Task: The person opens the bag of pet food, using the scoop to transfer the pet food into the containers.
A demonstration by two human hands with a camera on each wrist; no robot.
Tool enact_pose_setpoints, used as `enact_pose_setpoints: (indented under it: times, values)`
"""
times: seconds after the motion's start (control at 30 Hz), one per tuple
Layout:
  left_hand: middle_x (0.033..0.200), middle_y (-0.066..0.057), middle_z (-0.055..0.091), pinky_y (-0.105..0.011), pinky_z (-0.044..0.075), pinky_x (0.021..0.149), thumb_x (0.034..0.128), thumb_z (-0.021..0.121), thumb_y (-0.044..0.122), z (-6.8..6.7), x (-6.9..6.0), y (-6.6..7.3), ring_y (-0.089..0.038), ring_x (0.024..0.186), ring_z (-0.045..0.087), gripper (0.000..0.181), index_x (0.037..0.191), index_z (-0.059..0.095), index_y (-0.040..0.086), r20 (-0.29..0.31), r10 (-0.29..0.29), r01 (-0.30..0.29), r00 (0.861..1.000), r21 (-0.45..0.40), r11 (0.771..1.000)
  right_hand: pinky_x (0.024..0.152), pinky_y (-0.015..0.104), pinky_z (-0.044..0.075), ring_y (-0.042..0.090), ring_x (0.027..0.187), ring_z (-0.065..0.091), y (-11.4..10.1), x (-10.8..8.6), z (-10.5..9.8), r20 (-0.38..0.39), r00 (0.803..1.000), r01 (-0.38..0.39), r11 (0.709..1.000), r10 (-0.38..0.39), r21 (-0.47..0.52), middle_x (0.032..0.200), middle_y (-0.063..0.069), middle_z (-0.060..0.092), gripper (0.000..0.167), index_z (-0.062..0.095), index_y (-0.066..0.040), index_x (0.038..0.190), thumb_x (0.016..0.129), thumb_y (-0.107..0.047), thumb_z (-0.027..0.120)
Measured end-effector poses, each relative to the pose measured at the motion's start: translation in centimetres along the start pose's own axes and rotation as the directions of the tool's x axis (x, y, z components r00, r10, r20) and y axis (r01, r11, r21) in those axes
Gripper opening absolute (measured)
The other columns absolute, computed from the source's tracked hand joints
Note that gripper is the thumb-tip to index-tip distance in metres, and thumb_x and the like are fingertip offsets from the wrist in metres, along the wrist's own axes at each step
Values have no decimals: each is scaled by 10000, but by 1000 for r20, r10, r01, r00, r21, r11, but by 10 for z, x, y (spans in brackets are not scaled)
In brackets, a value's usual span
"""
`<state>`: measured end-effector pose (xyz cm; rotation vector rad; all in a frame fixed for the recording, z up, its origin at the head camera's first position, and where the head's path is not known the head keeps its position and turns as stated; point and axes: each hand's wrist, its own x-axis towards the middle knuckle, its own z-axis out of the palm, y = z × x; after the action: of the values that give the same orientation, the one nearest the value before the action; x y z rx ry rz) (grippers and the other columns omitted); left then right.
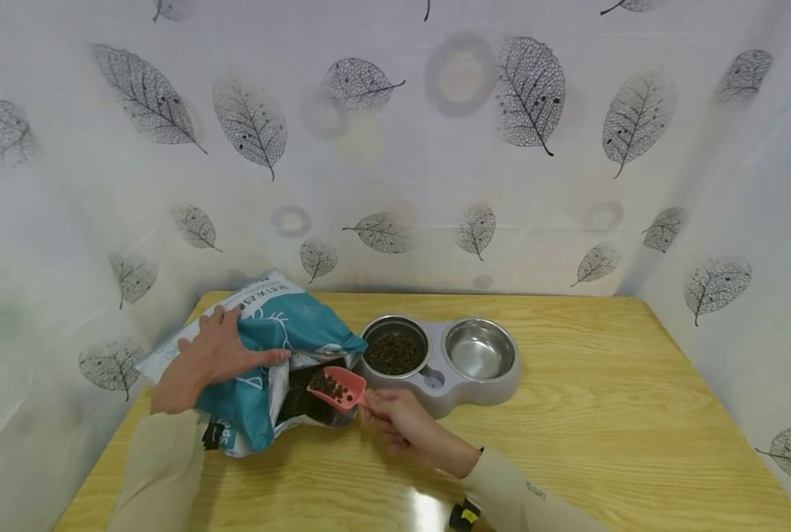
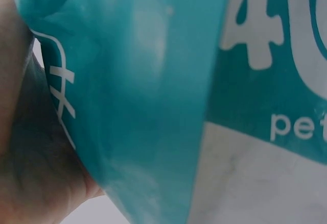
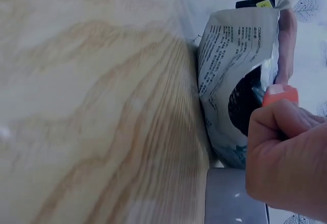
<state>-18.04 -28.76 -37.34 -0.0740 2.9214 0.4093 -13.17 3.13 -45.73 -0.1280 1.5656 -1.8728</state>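
Observation:
A teal and white pet food bag point(image 1: 316, 319) lies on its side, its mouth facing the front right. My left hand point(image 1: 219, 355) rests on top of the bag with thumb spread toward the opening; the left wrist view shows the palm against teal plastic point(image 2: 138, 81). In my right hand point(image 1: 412, 428) I grip the handle of a pink scoop point(image 1: 347, 386). Brown kibble point(image 1: 327, 385) lies in the scoop, which is at the bag's mouth. In the right wrist view the curled fingers point(image 3: 278, 122) hide most of the scoop.
Right of the bag stands a grey double pet bowl point(image 1: 449, 395). Its left steel bowl point(image 1: 395, 319) holds kibble; the right steel bowl point(image 1: 478, 349) shows bare metal. All stand on a wooden table point(image 1: 602, 414), with a leaf-patterned curtain point(image 1: 429, 162) behind.

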Motion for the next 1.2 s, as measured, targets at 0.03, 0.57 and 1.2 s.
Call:
enact_pose_setpoints:
  times: [0.03, 0.57, 1.2]
  values:
    - [1581, -436, 143, -910, 198, 988, 752, 638, 853, 0, 0, 0, -680, 1424, 130, 1349, 1575, 176, -110, 1, 0, 0, 1000, 0, 1000, 397, 189, 184, 25, 419, 214, 0, 0, -2, 10, 1000, 8, 1000, -8, 5, 533, -94, 271, 379, 548, -74, 815, 1079, -342, 499]
    - [1581, -437, 146, -910, 199, 984, 756, 647, 841, 0, 1, -1, -682, 1420, 138, 1339, 1577, 177, -107, 0, 3, -3, 1000, -6, 1000, 455, 196, 273, 19, 490, 326, -11, -3, -31, 214, 958, 174, 979, -193, 105, 603, -85, 376, 337, 572, -119, 892, 1108, -337, 432]
    - [1581, -439, 144, -916, 198, 976, 748, 645, 852, 2, 2, -2, -684, 1420, 133, 1351, 1580, 175, -103, -5, 6, -6, 1000, -6, 1000, 607, 219, 424, 24, 665, 519, -29, -7, -74, -207, 754, 261, 575, -623, -776, 741, 48, 684, 189, 751, -53, 972, 1028, -169, 613]
